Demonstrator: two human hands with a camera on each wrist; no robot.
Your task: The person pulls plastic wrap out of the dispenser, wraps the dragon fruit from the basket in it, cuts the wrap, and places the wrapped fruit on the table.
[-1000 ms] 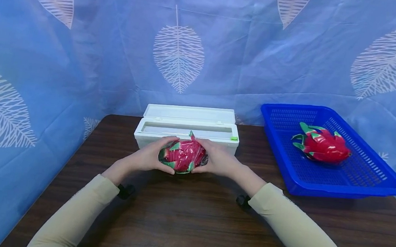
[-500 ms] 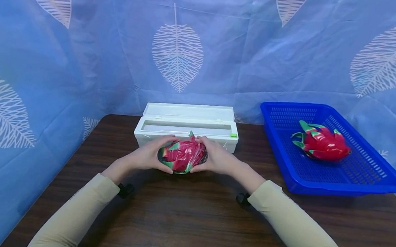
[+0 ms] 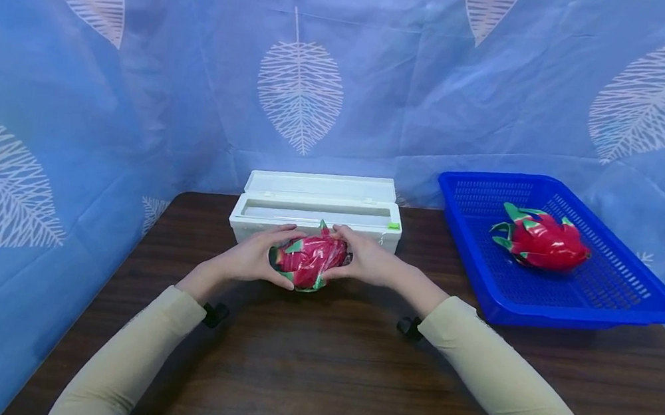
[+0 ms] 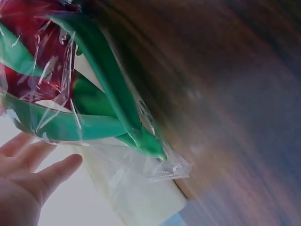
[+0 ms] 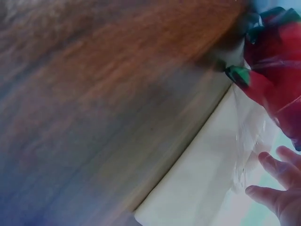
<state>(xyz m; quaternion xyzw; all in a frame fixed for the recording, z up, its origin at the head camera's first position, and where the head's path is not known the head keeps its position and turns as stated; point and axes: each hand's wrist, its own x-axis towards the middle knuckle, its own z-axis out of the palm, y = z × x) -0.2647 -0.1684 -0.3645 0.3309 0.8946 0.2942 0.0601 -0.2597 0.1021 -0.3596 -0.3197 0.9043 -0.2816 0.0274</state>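
Dragon fruit, red with green-tipped scales and wrapped in clear, shiny plastic film, sits between your two hands over the dark brown wood-grain table, just in front of a long white box whose hinged lid stands raised. Whether the fruit's underside touches the table cannot be told. Your left hand is half curled in a C, thumb low in front and fingers over the far side, cupping the fruit's left end. Your right hand mirrors it at the right end, fingers partly bent and spread. A loose flap of film juts past the green tips in your left wrist view. A small bright green tab sits at the box's right end. To your right, a blue perforated plastic basket holds a second, red-and-green dragon fruit. Behind hangs blue fabric printed with white leaves.
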